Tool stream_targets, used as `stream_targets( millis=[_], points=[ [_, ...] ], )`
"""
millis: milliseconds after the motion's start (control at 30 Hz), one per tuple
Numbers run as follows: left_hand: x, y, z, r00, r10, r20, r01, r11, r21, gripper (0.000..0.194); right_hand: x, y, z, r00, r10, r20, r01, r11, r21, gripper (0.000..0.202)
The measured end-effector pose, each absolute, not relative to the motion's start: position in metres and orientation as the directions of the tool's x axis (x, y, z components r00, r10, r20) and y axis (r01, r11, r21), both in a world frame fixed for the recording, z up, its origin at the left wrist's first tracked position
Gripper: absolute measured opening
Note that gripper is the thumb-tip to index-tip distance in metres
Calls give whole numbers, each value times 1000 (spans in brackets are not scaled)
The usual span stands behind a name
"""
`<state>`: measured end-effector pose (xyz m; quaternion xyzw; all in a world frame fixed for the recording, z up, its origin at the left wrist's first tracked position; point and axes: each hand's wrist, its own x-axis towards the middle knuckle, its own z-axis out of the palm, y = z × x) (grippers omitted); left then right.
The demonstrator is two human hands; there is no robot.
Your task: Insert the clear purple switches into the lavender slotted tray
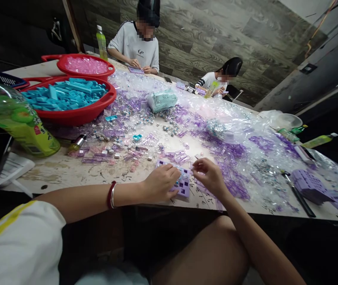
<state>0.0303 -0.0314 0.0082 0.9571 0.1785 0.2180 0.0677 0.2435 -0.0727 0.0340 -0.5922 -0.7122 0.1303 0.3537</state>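
My left hand (160, 182) lies over a light purple block (183, 191) with rows of square holes, gripping it at the table's near edge. Its fingers hide much of the block's face. Just to the right of the block, my right hand (209, 174) is raised with thumb and fingers pinched together. Whatever is between those fingertips is too small to make out. Beyond the hands lie clear purple plastic pieces (179, 156), and a small turquoise piece (137, 137) sits farther off to the left.
Red baskets hold turquoise pieces (68, 95) and pink pieces (82, 65). A drink bottle (23, 118) stands left. A wrapped packet (162, 101) lies mid-table. Rightward are a black-handled tool (301, 198) and purple blocks (311, 186). Two people (137, 43) work across the table.
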Motion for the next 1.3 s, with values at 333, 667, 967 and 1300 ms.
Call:
stream_targets(
  millis=[333,667,967,1300],
  points=[
    [32,-31,6,828,400,393,299,-908,293,21,204,-106,16,-164,896,412,766,379,-519,13],
    [31,-29,7,844,387,371,298,-914,274,18,208,-102,9,-287,806,517,736,531,-419,13],
    [31,-26,5,840,375,391,295,-922,249,15,208,-104,11,-354,788,504,768,552,-325,16],
    [32,-22,4,844,370,387,265,-917,299,18,214,-99,15,-399,820,410,733,554,-395,15]
  ],
)
